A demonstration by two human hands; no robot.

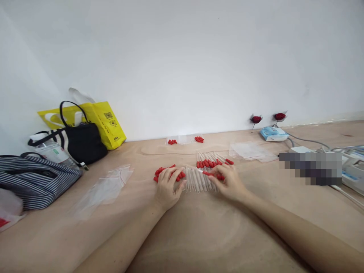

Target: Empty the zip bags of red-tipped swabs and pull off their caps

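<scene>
My right hand (229,182) is closed in a pinch on a dropper (205,173), a thin clear tube with a red rubber bulb, tilted with its tube pointing left. My left hand (168,189) rests over a pile of red rubber bulbs (159,172), thumb apart from the fingers; what lies beneath the palm is hidden. Between my hands several clear tubes (196,182) lie side by side, their near ends toward me. Just behind them is a row of droppers (209,163) with red bulbs at their near ends.
Clear plastic bags lie at left (106,189) and back right (250,151). Two bags with red bulbs (172,141) lie by the wall. A striped bag (42,182), black bag (82,142) and yellow bag (109,125) stand left. A blue tissue pack (273,133) and cables (309,141) are right.
</scene>
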